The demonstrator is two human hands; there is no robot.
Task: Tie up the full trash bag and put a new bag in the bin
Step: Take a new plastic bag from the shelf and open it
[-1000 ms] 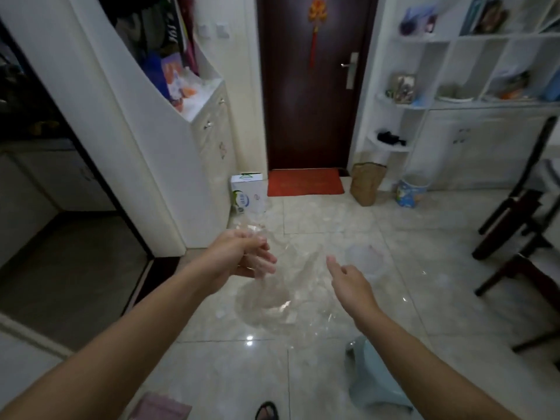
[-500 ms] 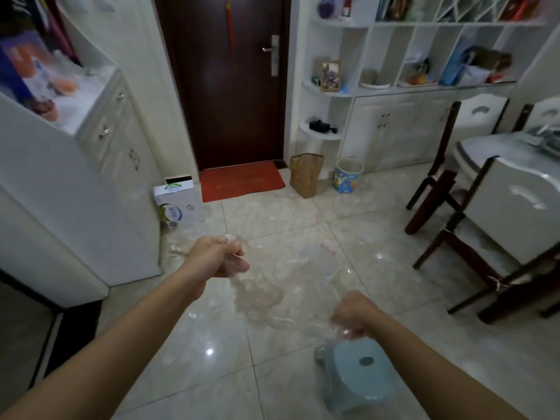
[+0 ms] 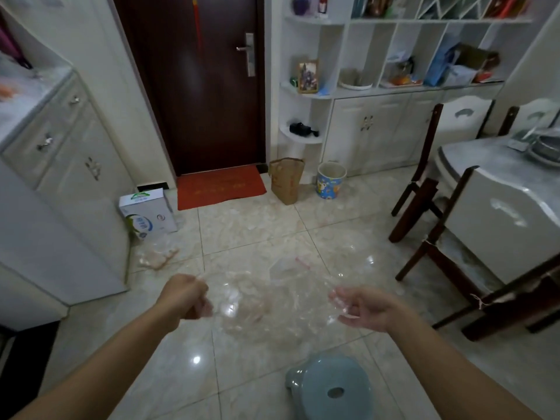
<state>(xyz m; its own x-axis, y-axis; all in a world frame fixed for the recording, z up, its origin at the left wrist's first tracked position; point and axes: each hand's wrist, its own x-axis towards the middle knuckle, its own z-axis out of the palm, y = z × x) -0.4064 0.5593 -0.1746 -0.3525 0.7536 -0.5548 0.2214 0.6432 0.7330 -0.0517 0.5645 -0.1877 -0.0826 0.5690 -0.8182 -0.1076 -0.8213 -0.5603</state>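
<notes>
Fingers (image 3: 194,298) of my left hand pinch one rim of the clear new bag (image 3: 260,301), right hand (image 3: 363,307) loosely curled on the other, floating above the floor: flimsy, slippery, best held by its rim.

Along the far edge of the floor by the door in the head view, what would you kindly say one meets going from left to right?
White carton → red doormat → brown paper bag → small patterned bin → dark wooden chair.

Glossy tiled floor (image 3: 251,228), dark door (image 3: 200,86)
</notes>
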